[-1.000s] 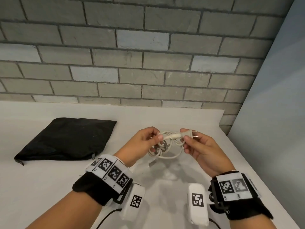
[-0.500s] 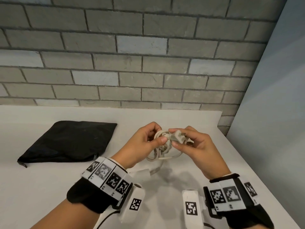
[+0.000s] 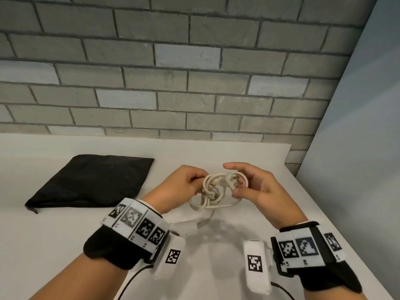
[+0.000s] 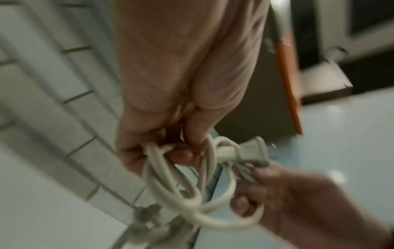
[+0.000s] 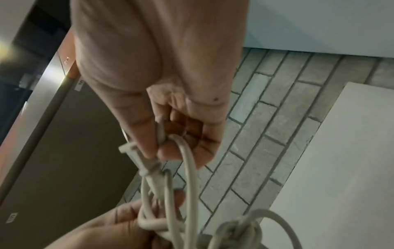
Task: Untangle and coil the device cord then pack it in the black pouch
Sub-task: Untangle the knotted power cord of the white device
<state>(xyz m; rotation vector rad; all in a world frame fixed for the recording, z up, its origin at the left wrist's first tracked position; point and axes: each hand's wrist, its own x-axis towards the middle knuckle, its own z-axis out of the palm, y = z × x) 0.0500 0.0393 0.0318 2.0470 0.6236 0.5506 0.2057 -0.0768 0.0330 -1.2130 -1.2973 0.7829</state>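
Above the white bench [image 3: 65, 245], near its right end, I hold the tangled white cord [image 3: 213, 192] up between both my hands. My left hand [image 3: 179, 187] grips a bunch of loops, fingers curled round them; the left wrist view shows several strands passing through that fist. My right hand [image 3: 255, 187] pinches the plug [image 3: 230, 180] between thumb and fingertips, with one loop of the cord running through the curled fingers behind it. The plug lies across the top of the bundle, its prongs pointing right. Below my hands the cord hangs in a knot of crossed loops, and one strand drops down toward the bench. On the left, well apart from the cord, the black pouch [image 3: 93, 180] lies flat on the bench, one corner toward the brick wall [image 3: 194, 72] at the far side. Both wrists wear black bands with printed markers.
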